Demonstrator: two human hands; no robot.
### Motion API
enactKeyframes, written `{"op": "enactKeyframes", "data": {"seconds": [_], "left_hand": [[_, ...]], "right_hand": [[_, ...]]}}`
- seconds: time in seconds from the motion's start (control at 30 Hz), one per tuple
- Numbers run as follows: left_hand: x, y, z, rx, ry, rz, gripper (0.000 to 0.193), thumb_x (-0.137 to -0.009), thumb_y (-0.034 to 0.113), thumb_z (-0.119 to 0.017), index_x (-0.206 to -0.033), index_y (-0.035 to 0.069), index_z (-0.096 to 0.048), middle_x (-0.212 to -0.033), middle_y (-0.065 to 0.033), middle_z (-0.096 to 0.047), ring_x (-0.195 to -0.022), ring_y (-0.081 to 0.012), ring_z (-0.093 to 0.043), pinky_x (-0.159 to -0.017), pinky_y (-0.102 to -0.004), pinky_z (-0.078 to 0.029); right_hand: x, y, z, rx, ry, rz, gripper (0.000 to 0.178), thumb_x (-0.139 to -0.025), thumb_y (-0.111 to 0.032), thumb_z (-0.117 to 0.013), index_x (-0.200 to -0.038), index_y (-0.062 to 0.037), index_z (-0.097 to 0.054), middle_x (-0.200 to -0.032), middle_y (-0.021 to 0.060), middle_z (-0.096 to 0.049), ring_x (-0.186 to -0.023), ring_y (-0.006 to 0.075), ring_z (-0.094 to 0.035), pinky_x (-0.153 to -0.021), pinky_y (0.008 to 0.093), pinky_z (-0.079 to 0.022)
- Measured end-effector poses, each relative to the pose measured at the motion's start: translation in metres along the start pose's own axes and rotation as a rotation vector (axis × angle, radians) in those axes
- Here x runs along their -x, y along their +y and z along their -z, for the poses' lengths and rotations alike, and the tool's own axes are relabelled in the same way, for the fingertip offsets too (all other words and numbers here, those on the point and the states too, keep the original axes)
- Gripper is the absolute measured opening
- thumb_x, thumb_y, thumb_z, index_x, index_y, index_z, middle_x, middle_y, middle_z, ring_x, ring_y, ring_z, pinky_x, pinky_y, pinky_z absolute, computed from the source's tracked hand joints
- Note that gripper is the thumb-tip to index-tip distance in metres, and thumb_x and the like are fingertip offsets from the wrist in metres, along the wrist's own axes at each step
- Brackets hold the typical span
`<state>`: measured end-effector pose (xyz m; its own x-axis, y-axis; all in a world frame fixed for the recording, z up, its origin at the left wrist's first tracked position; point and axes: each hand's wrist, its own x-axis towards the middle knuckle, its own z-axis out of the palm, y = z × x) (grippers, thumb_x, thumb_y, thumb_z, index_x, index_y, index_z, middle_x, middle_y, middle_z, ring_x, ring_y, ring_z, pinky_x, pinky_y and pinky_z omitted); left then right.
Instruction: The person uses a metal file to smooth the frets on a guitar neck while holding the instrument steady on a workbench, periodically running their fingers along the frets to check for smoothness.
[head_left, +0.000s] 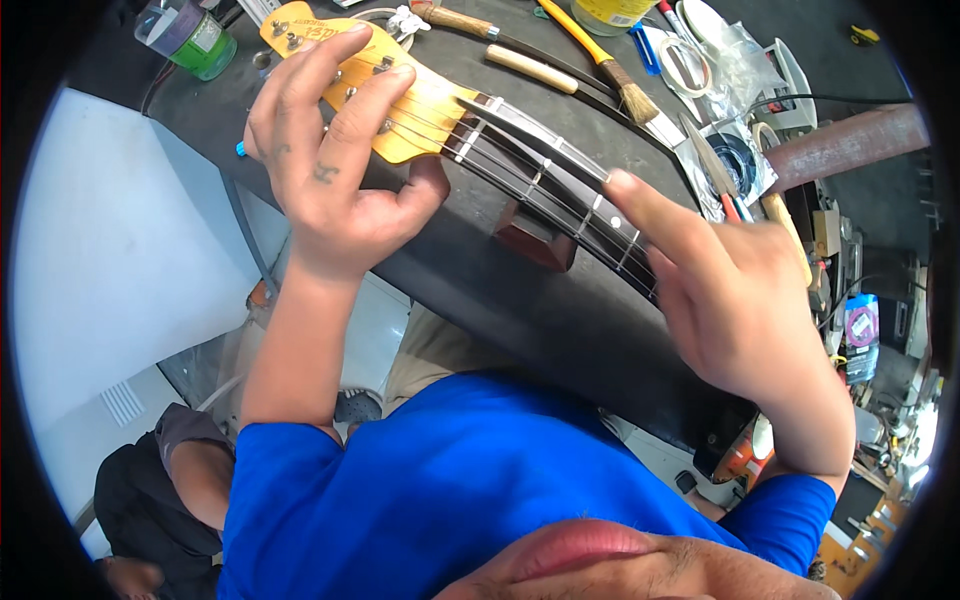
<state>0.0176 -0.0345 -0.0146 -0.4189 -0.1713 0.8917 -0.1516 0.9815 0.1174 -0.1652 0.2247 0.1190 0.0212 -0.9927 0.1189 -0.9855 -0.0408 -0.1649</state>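
Observation:
A guitar neck [560, 190] with strings and pale frets lies slanting across the dark bench, its yellow headstock [425, 105] at the upper left. My left hand [335, 165] is over the headstock, fingers spread among the tuning posts and thumb bent at the near edge by the nut. My right hand [725, 285] is at the neck's right part. Its index finger reaches out to the far edge of the fretboard, and the thumb is near the strings on the close side. The other right fingers are partly hidden. A reddish-brown block [535, 238] sits under the neck.
Beyond the neck lie a yellow-handled brush [610, 70], wooden-handled tools [530, 68], a tape roll [685, 65] and a coiled string packet [730, 155]. A jar [195, 40] stands far left. A brown pipe [850, 145] juts in at right. Another person [165, 490] is at lower left.

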Motion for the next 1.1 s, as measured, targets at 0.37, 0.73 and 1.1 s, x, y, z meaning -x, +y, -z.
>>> {"op": "enactKeyframes", "data": {"seconds": [0.37,0.73,1.1], "left_hand": [[-0.001,0.003,-0.002,-0.011,0.005,0.016,0.069,-0.062,0.011,-0.079,-0.131,0.008,-0.081,-0.152,-0.0169,-0.074,-0.139,-0.0399,-0.064,-0.124,-0.0485,-0.045],[0.001,-0.004,-0.003,-0.037,0.03,-0.018,0.068,-0.064,0.014,-0.081,-0.132,0.008,-0.081,-0.151,-0.0174,-0.074,-0.139,-0.0397,-0.065,-0.123,-0.0493,-0.046],[0.002,-0.002,-0.002,-0.011,0.015,-0.009,0.069,-0.065,0.013,-0.08,-0.134,0.007,-0.08,-0.152,-0.0172,-0.075,-0.139,-0.0398,-0.065,-0.124,-0.049,-0.045]], "right_hand": [[0.005,0.001,0.011,0.029,-0.077,-0.036,0.066,-0.095,0.005,-0.074,-0.159,-0.0086,-0.066,-0.072,0.0065,-0.064,-0.06,0.0301,-0.064,-0.058,0.0454,-0.049],[-0.012,0.0,-0.001,0.034,-0.048,-0.018,0.068,-0.092,0.007,-0.072,-0.158,-0.0083,-0.066,-0.075,0.0069,-0.067,-0.064,0.0319,-0.068,-0.062,0.0464,-0.054],[-0.012,0.002,-0.008,0.033,0.007,0.024,0.067,-0.093,0.004,-0.075,-0.158,-0.0088,-0.067,-0.073,0.0056,-0.065,-0.062,0.0288,-0.067,-0.058,0.0441,-0.051]]}}
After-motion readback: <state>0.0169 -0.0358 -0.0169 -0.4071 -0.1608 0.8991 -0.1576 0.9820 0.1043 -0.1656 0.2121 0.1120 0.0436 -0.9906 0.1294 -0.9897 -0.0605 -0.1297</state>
